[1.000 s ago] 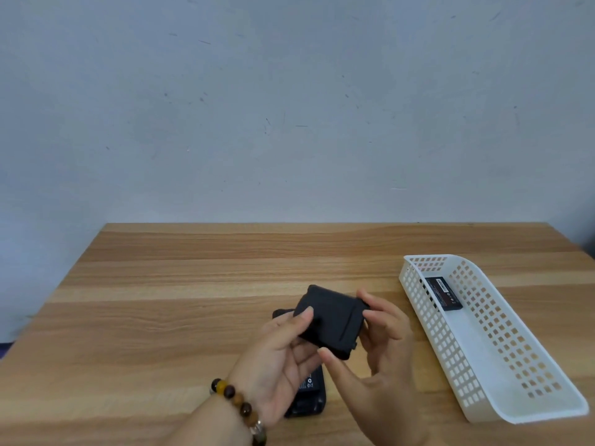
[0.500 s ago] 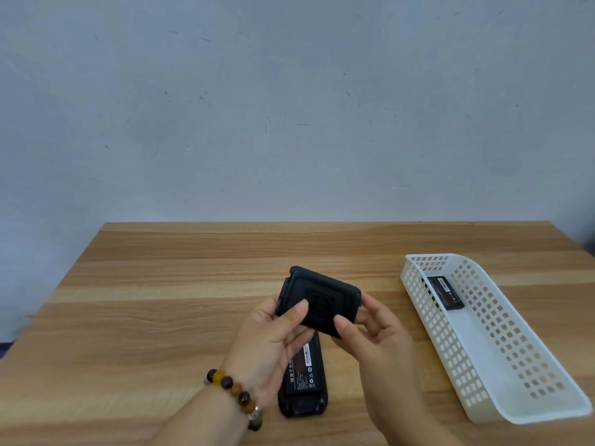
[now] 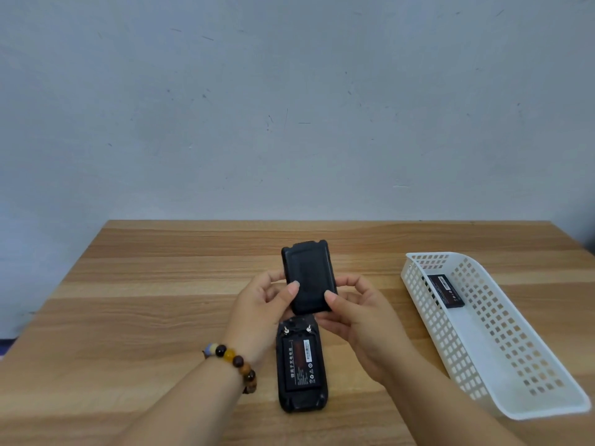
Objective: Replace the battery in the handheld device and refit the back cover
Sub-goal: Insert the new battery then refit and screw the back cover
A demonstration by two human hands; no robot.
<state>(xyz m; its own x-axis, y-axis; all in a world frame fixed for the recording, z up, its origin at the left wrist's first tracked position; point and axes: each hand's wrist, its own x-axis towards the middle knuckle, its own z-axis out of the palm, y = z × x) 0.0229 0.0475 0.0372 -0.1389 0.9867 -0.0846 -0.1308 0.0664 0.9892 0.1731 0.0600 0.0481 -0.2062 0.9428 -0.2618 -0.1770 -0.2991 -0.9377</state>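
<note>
The black back cover point(image 3: 308, 278) is held upright above the table, its long side pointing away from me. My left hand point(image 3: 260, 309) pinches its left edge and my right hand point(image 3: 360, 317) pinches its right edge, both near the lower end. Below the hands the black handheld device point(image 3: 301, 365) lies face down on the table with its back off. A black battery point(image 3: 301, 362) with a red and white label sits in its compartment.
A white perforated plastic basket point(image 3: 515, 365) stands on the right of the wooden table point(image 3: 145, 300), with a second black battery point(image 3: 446, 291) lying at its far end. A bead bracelet point(image 3: 236, 365) is on my left wrist. A grey wall rises behind the table.
The back cover has been turned in both hands from lying crosswise to standing lengthwise. More of the device with its battery shows below the hands.
</note>
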